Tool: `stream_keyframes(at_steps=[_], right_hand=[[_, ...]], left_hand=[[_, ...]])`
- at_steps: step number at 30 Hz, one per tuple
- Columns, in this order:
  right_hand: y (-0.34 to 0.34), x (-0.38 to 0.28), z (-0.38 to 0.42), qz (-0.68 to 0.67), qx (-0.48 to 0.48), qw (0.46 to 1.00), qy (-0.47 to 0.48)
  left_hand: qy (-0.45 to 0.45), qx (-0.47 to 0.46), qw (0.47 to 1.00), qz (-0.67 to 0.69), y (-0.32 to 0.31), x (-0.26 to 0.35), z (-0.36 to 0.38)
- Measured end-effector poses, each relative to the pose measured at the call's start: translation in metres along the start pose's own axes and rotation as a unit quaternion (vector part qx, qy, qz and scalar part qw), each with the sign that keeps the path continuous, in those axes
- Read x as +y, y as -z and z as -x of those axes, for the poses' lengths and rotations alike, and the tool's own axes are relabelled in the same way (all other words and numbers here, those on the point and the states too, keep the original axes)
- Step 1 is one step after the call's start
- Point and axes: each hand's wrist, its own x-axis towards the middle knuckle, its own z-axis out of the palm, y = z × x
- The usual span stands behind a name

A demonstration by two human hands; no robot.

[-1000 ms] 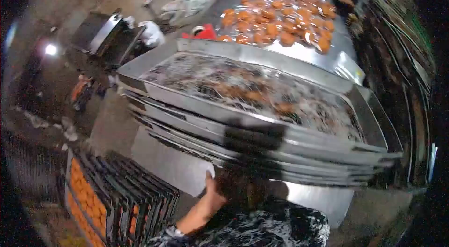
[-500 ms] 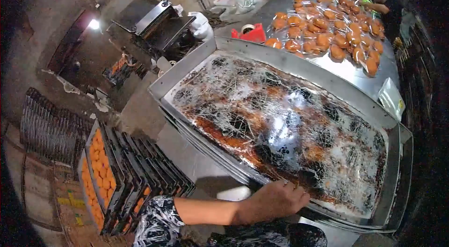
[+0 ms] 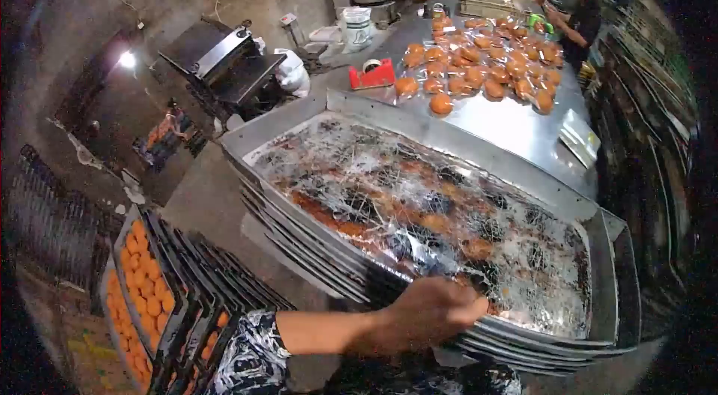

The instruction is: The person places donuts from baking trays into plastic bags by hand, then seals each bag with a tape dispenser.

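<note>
My left hand [image 3: 434, 313], in a patterned sleeve, is closed at the near edge of a large metal tray [image 3: 523, 165]. Its fingers are curled together, and what they hold is hidden. A shiny, clear plastic-like patch [image 3: 419, 254] lies just beyond the knuckles, above the tray's near side. The tray's bottom is stained brown and black with whitish streaks, and more trays [image 3: 299, 245] are stacked beneath it. My right hand is not in view.
Wrapped buns [image 3: 486, 70] cover part of a metal table [image 3: 490, 122], with a red tape dispenser [image 3: 372, 75] beside them. A person [image 3: 582, 21] stands at its far side. Racked trays of orange balls [image 3: 146, 275] stand lower left; a machine [image 3: 224, 70] is behind.
The view has shifted, showing more of the far table and the other person. My left hand remains closed at the tray's near edge, and the shiny plastic-like patch now shows beside it.
</note>
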Motion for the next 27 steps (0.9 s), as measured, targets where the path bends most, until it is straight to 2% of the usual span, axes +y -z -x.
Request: stream_keyframes(at_steps=[1, 2, 3, 6, 11, 13, 16, 17, 18, 19, 20, 22, 24, 27], right_hand=[[-0.007, 0.005, 0.002, 0.0, -0.01, 1.0, -0.01], [-0.013, 0.008, 0.004, 0.002, -0.026, 0.999, -0.021], [-0.017, 0.011, 0.004, 0.006, -0.041, 0.998, -0.039], [-0.021, 0.015, 0.008, 0.032, -0.077, 0.993, -0.084], [-0.001, 0.012, -0.023, 0.073, -0.083, 0.984, -0.141], [0.024, 0.002, -0.047, 0.089, -0.099, 0.974, -0.181], [0.075, -0.028, -0.098, 0.102, -0.121, 0.961, -0.229], [0.094, -0.041, -0.119, 0.105, -0.127, 0.955, -0.245], [0.109, -0.061, -0.141, 0.112, -0.133, 0.95, -0.26], [0.125, -0.085, -0.167, 0.114, -0.137, 0.945, -0.274], [0.141, -0.114, -0.195, 0.115, -0.143, 0.94, -0.288], [0.174, -0.178, -0.254, 0.126, -0.155, 0.931, -0.307], [0.227, -0.237, -0.275, 0.139, -0.174, 0.921, -0.319], [0.23, -0.402, -0.367, 0.166, -0.186, 0.911, -0.328]], left_hand=[[-0.012, 0.038, 0.997, 0.067, -0.002, -0.002, 0.002], [-0.059, 0.002, 0.997, -0.045, -0.005, -0.003, 0.005], [-0.07, 0.012, 0.997, -0.043, -0.01, -0.004, 0.009], [-0.114, -0.036, 0.979, -0.163, -0.021, -0.014, 0.028], [-0.204, 0.088, 0.973, -0.056, -0.027, -0.085, 0.029], [-0.305, 0.124, 0.944, -0.027, -0.024, -0.127, 0.021], [-0.418, 0.244, 0.874, 0.029, -0.02, -0.203, -0.015], [-0.463, 0.201, 0.863, -0.026, -0.009, -0.232, -0.029], [-0.501, 0.387, 0.774, -0.01, -0.018, -0.266, -0.051], [-0.522, 0.298, 0.798, -0.04, -0.019, -0.298, -0.075], [-0.454, 0.583, 0.673, -0.044, -0.015, -0.328, -0.104], [-0.435, 0.619, 0.654, -0.012, -0.02, -0.396, -0.165], [-0.415, 0.646, 0.638, 0.046, -0.046, -0.461, -0.175], [-0.414, 0.628, 0.647, 0.127, -0.094, -0.584, -0.308]])
